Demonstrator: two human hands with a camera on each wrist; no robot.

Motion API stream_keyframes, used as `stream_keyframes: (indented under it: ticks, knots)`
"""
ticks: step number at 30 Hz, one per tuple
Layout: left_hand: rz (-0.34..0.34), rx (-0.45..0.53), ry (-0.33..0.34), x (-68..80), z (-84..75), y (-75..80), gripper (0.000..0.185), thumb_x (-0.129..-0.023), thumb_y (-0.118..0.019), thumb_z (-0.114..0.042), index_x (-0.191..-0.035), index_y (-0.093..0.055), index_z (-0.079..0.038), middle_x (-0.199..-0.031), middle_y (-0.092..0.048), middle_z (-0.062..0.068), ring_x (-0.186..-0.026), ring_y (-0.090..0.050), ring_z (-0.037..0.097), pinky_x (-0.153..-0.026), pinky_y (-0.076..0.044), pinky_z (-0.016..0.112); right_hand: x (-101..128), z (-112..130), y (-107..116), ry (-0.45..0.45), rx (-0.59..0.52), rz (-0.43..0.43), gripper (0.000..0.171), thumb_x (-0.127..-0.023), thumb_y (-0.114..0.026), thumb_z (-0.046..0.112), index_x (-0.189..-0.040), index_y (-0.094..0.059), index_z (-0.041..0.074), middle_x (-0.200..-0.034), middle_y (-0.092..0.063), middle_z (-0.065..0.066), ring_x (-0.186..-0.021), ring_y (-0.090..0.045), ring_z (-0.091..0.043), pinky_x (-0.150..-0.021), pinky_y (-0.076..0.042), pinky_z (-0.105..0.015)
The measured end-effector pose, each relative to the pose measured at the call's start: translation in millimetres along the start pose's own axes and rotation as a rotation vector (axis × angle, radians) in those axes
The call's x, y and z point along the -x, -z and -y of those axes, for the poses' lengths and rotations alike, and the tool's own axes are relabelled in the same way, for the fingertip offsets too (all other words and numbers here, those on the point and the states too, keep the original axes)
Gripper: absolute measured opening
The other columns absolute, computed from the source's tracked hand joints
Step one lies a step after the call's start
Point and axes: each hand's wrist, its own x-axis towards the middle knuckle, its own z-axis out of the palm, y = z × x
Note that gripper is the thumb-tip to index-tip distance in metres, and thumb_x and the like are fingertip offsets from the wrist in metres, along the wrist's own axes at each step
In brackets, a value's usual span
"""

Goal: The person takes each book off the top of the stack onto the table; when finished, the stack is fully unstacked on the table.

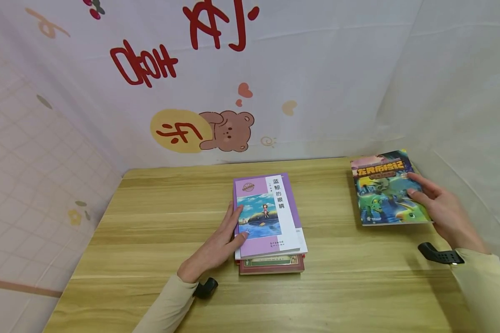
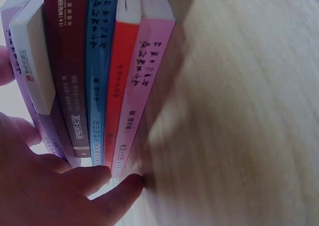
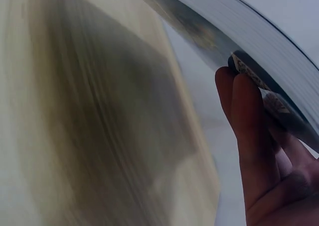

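In the head view, a stack of books (image 1: 266, 264) lies on the table, topped by a purple-and-white book (image 1: 256, 247) with a picture of a seated figure by water. My left hand (image 1: 216, 245) rests against the stack's left side, thumb at the top cover's edge. Close up in the left wrist view, its fingers (image 2: 89, 178) touch the spines, among them a dark red book (image 2: 70, 81), a blue book (image 2: 99, 61) and a pink book (image 2: 139, 71). At the right, my right hand (image 1: 447, 210) grips a colourful dinosaur-covered book (image 1: 389, 189), thumb on the cover, fingers beneath, held above the table.
The wooden table (image 1: 162, 222) ends at a white fabric backdrop (image 1: 325, 92) printed with red characters and a bear. More white fabric hangs at the left and right sides. The right-hand book casts a shadow (image 3: 124, 96) on the tabletop.
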Motion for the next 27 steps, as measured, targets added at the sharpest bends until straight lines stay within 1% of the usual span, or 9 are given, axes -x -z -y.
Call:
stream_keyframes:
  ticks: [3, 5, 8, 11, 14, 17, 21, 24, 27]
  knots:
    - [-0.001, -0.001, 0.005, -0.2, 0.7, -0.8, 0.079, -0.107, -0.046, -0.049, -0.168, 0.0, -0.028, -0.173, 0.014, 0.005, -0.158, 0.0, 0.024, -0.123, -0.022, 0.055, -6.8, -7.2, -0.2, 0.021, -0.069, 0.022, 0.063, -0.109, -0.054, 0.033, -0.165, -0.026, 0.034, -0.171, -0.003, 0.01, -0.154, 0.003, -0.005, -0.103, -0.028, -0.003]
    - [-0.004, -0.004, 0.004, -0.5, 1.4, -1.2, 0.079, -0.107, -0.046, -0.049, -0.168, 0.0, -0.028, -0.173, 0.014, 0.005, -0.158, -0.001, 0.025, -0.123, -0.023, 0.056, -11.1, -12.6, -0.3, 0.024, -0.171, 0.044, 0.062, -0.109, -0.054, 0.027, -0.165, -0.029, 0.031, -0.171, -0.01, 0.012, -0.152, -0.02, -0.004, -0.1, -0.037, -0.007]
    - [-0.01, 0.0, -0.007, -0.9, 2.7, -1.6, 0.079, -0.107, -0.047, -0.048, -0.168, 0.0, -0.027, -0.173, 0.014, 0.006, -0.158, -0.002, 0.027, -0.122, -0.024, 0.056, -17.1, -20.3, -0.1, 0.024, -0.285, 0.069, 0.062, -0.108, -0.057, 0.021, -0.164, -0.033, 0.028, -0.167, -0.024, 0.009, -0.122, -0.054, 0.004, -0.082, -0.051, -0.011]
    - [-0.007, -0.002, -0.002, -1.1, 3.5, -1.9, 0.079, -0.107, -0.047, -0.048, -0.168, 0.0, -0.029, -0.173, 0.014, 0.004, -0.158, -0.002, 0.024, -0.123, -0.024, 0.054, -22.7, -27.4, 0.3, 0.009, -0.304, 0.069, 0.062, -0.106, -0.06, 0.022, -0.163, -0.035, 0.027, -0.165, -0.028, 0.004, -0.099, -0.06, 0.007, -0.073, -0.054, -0.014]
    - [-0.005, -0.006, 0.002, -0.1, 3.4, -1.9, 0.079, -0.107, -0.047, -0.048, -0.167, 0.0, -0.03, -0.173, 0.014, 0.004, -0.158, -0.001, 0.023, -0.123, -0.023, 0.054, -27.3, -31.9, 0.8, 0.017, -0.105, 0.061, 0.062, -0.108, -0.055, 0.031, -0.165, -0.03, 0.029, -0.173, -0.011, -0.002, -0.139, -0.044, -0.008, -0.09, -0.046, -0.009]
    - [-0.007, -0.011, 0.002, 0.6, 3.2, -2.4, 0.079, -0.107, -0.047, -0.047, -0.167, 0.0, -0.028, -0.173, 0.014, 0.005, -0.158, 0.0, 0.023, -0.123, -0.022, 0.054, -31.2, -32.0, 2.1, 0.054, 0.129, 0.061, 0.065, -0.109, -0.05, 0.039, -0.167, -0.024, 0.024, -0.172, -0.003, -0.016, -0.156, -0.011, -0.037, -0.118, -0.035, -0.035]
    - [-0.014, -0.011, -0.006, 0.9, 1.9, -2.8, 0.079, -0.108, -0.047, -0.045, -0.167, 0.0, -0.026, -0.173, 0.015, 0.005, -0.158, 0.0, 0.023, -0.124, -0.021, 0.054, -35.7, -26.6, 4.7, 0.101, 0.351, 0.069, 0.067, -0.111, -0.047, 0.038, -0.166, -0.022, 0.011, -0.166, -0.012, -0.033, -0.143, -0.02, -0.063, -0.101, -0.035, -0.074]
    - [-0.014, -0.013, 0.002, 0.4, 1.5, -2.9, 0.078, -0.108, -0.047, -0.046, -0.167, 0.0, -0.027, -0.173, 0.015, 0.003, -0.157, 0.002, 0.019, -0.124, -0.02, 0.052, -38.5, -22.8, 6.1, 0.109, 0.435, 0.077, 0.065, -0.111, -0.047, 0.034, -0.164, -0.024, 0.004, -0.161, -0.021, -0.039, -0.133, -0.035, -0.064, -0.089, -0.05, -0.05]
    - [-0.012, -0.012, 0.008, 0.0, 1.9, -3.4, 0.078, -0.107, -0.046, -0.049, -0.167, 0.0, -0.029, -0.173, 0.014, 0.003, -0.157, 0.003, 0.017, -0.124, -0.019, 0.051, -40.6, -23.1, 7.1, 0.107, 0.48, 0.083, 0.063, -0.111, -0.047, 0.031, -0.162, -0.027, 0.001, -0.156, -0.025, -0.044, -0.126, -0.043, -0.06, -0.076, -0.05, -0.036]
